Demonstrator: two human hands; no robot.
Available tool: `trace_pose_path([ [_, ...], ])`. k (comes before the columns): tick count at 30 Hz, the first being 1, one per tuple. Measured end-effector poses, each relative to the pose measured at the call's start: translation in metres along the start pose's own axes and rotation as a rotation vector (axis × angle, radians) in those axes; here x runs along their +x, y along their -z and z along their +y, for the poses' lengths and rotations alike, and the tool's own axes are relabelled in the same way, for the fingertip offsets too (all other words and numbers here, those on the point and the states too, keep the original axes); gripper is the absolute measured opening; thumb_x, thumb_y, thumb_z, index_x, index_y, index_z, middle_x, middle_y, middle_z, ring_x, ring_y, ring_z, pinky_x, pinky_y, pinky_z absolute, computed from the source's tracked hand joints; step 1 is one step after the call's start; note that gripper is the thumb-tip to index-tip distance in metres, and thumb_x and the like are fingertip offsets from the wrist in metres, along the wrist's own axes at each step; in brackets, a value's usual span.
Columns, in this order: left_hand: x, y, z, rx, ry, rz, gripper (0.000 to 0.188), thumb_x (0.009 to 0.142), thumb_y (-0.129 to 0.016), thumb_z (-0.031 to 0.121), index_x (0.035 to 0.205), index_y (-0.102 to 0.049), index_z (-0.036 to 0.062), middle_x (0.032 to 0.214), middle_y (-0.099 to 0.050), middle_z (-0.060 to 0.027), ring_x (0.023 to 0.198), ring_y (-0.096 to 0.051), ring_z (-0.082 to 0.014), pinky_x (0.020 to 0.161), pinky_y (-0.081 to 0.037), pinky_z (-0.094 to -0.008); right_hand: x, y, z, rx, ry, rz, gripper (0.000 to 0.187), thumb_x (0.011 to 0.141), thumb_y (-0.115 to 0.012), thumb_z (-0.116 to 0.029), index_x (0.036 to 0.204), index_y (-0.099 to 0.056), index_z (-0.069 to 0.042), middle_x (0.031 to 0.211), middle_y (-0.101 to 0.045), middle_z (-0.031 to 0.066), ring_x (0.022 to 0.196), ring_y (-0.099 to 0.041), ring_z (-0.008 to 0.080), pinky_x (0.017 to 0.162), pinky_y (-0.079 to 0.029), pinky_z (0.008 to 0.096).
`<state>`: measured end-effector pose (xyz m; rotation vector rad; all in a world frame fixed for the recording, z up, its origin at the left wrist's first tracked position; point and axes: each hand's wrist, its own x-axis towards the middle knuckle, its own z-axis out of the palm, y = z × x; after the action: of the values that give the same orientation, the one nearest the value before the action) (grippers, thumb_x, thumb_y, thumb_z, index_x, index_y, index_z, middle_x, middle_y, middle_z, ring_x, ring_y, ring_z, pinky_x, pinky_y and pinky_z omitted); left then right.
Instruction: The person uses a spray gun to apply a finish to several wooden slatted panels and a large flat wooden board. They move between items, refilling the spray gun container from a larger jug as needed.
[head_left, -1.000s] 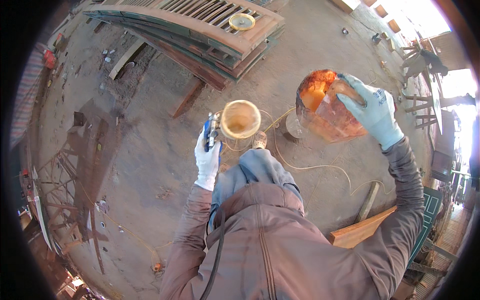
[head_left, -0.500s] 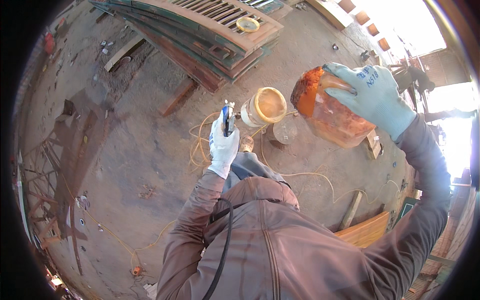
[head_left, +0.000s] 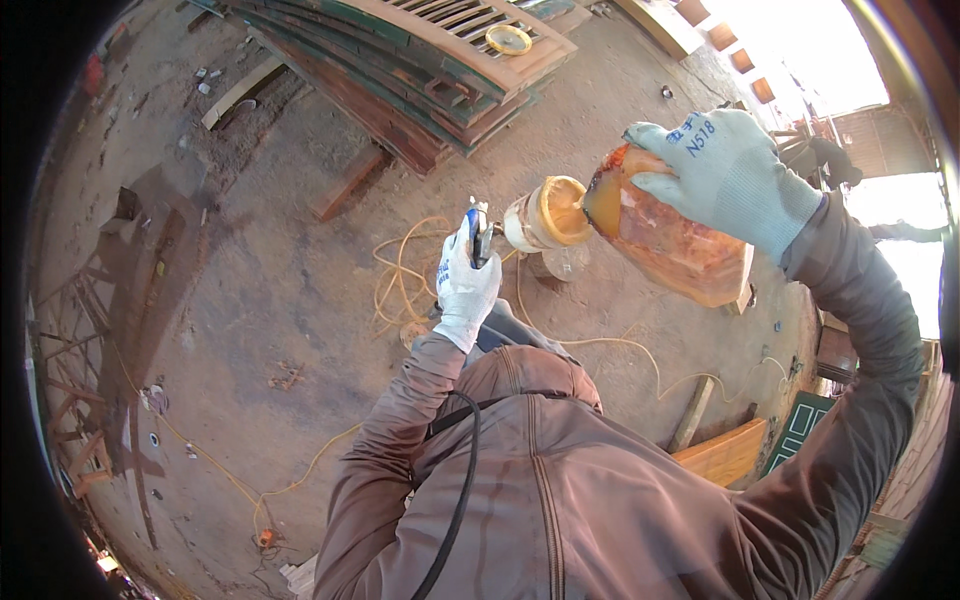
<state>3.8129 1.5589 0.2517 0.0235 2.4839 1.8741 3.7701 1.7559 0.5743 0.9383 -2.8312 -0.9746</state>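
Observation:
My left hand (head_left: pixel 466 300), in a white glove, is closed round the handle of a spray gun (head_left: pixel 480 236). The gun's white cup (head_left: pixel 524 222) is uncovered, its rim coated in tan paint. My right hand (head_left: pixel 738 185), in a pale blue-grey glove, grips a large translucent plastic jug (head_left: pixel 690 255) stained orange-brown. The jug is tipped to the left, its cut mouth at the cup's rim, and tan liquid runs from it into the cup. My right fingers partly hide the jug's upper side.
Ahead lies a stack of louvred wooden shutters (head_left: pixel 455 90) with a round lid (head_left: pixel 508 40) on top. A round can (head_left: pixel 562 264) stands below the cup. A yellow hose (head_left: pixel 645 362) loops across the floor. An orange-brown board (head_left: pixel 728 452) and a green panel (head_left: pixel 797 428) are at right.
The jug has tipped further, and its mouth has come to the cup's rim; liquid now flows out. My left hand has moved slightly right with the spray gun, bringing the cup closer.

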Motion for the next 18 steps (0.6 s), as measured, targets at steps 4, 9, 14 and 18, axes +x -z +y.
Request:
trace_pose_path([
  [4, 0.0, -0.001, -0.013, 0.002, -0.029, 0.008, 0.061, 0.084, -0.066, 0.011, 0.144, -0.053, 0.0079, 0.121, -0.062, -0.0167, 0.108, -0.064, -0.0347, 0.092, -0.052, -0.0419, 0.012, 0.002, -0.005, -0.066, 0.062, -0.018, 0.046, 0.095, -0.063, -0.05, 0.129, -0.063, -0.019, 0.067, -0.066, 0.0047, 0.062, -0.067, 0.0211, 0.059, -0.051, 0.0351],
  [9, 0.004, -0.002, -0.021, -0.004, -0.045, 0.023, 0.061, 0.085, -0.067, 0.012, 0.144, -0.052, 0.0082, 0.122, -0.062, -0.0173, 0.109, -0.063, -0.0351, 0.093, -0.051, -0.0426, 0.017, 0.0, -0.002, -0.059, 0.127, 0.034, 0.045, 0.094, -0.065, -0.048, 0.128, -0.063, -0.018, 0.064, -0.064, 0.0034, 0.059, -0.065, 0.0205, 0.058, -0.05, 0.0349],
  [14, 0.009, 0.0, -0.029, -0.02, 0.005, 0.028, 0.061, 0.086, -0.067, 0.013, 0.145, -0.051, 0.0083, 0.121, -0.061, -0.0162, 0.108, -0.063, -0.0343, 0.091, -0.052, -0.0427, 0.025, 0.001, -0.005, -0.059, 0.103, -0.004, 0.044, 0.093, -0.066, -0.048, 0.126, -0.063, -0.019, 0.063, -0.063, 0.003, 0.058, -0.065, 0.0197, 0.057, -0.049, 0.0348],
  [18, 0.014, 0.007, -0.027, -0.037, 0.037, 0.037, 0.06, 0.087, -0.067, 0.012, 0.145, -0.051, 0.0086, 0.119, -0.061, -0.0153, 0.105, -0.063, -0.0328, 0.09, -0.052, -0.0418, 0.034, 0.005, -0.008, -0.024, 0.081, -0.087, 0.045, 0.095, -0.063, -0.048, 0.125, -0.066, -0.015, 0.075, -0.068, 0.0044, 0.07, -0.068, 0.0205, 0.063, -0.052, 0.036],
])
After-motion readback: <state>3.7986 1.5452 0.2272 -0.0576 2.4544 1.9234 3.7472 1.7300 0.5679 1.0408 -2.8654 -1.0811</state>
